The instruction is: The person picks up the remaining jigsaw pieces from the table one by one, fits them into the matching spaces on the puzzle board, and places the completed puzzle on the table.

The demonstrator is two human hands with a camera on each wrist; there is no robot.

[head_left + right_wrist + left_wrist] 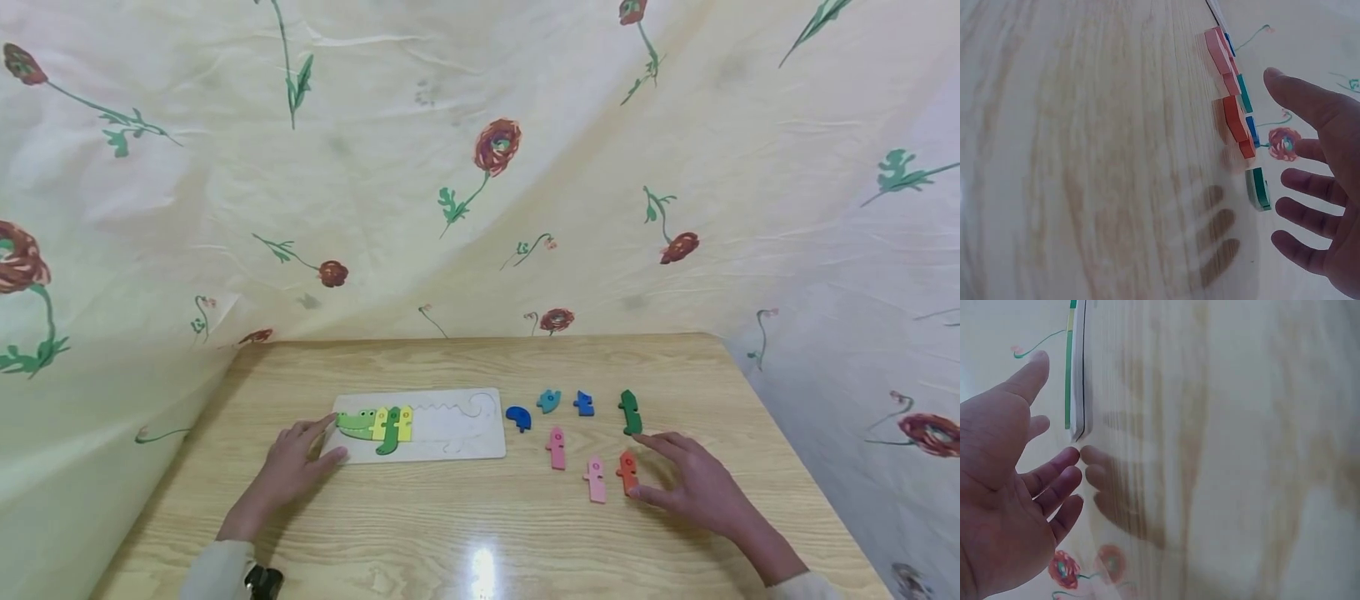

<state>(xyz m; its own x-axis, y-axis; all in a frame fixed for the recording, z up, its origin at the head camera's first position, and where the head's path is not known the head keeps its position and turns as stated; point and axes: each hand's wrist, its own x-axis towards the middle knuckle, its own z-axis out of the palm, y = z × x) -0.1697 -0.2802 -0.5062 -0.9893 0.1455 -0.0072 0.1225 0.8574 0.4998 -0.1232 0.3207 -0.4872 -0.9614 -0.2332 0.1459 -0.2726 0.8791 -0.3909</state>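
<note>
Creased, cream-coloured cloth (390, 192) printed with red flowers (497, 147) and green leaves (894, 172) hangs behind the tabletop (405, 533) and along both sides, looking greyer at the right. Light wood grain runs across the tabletop, where a white reflection (483, 572) shines near the front.

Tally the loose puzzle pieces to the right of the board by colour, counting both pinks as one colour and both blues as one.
Blue pieces: 2
Pink pieces: 2
Teal piece: 1
Green piece: 1
Orange-red piece: 1
Total: 7
</note>
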